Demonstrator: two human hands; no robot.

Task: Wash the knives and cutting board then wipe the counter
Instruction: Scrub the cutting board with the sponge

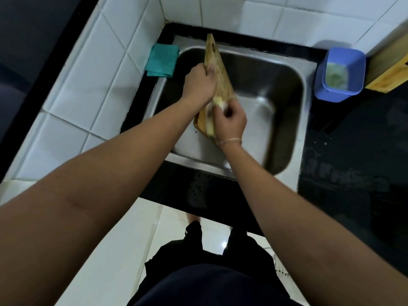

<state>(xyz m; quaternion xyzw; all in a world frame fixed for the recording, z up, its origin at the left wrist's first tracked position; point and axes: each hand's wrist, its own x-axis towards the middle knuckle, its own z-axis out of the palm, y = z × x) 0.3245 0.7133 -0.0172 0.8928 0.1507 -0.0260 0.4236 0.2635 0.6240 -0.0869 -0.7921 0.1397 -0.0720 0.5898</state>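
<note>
Nearby, a teal cloth (pixel 162 61) and blue tub (pixel 340 74) flank the sink (pixel 276 69).

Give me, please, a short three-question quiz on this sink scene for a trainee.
1. True or false: the cutting board lies flat on the counter.
2. Which hand scrubs with the sponge? A) left hand B) right hand
3. What colour is the folded cloth beside the sink?

Key: 1. False; it is held tilted over the sink. 2. B; the left hand grips the board. 3. Teal.
</note>
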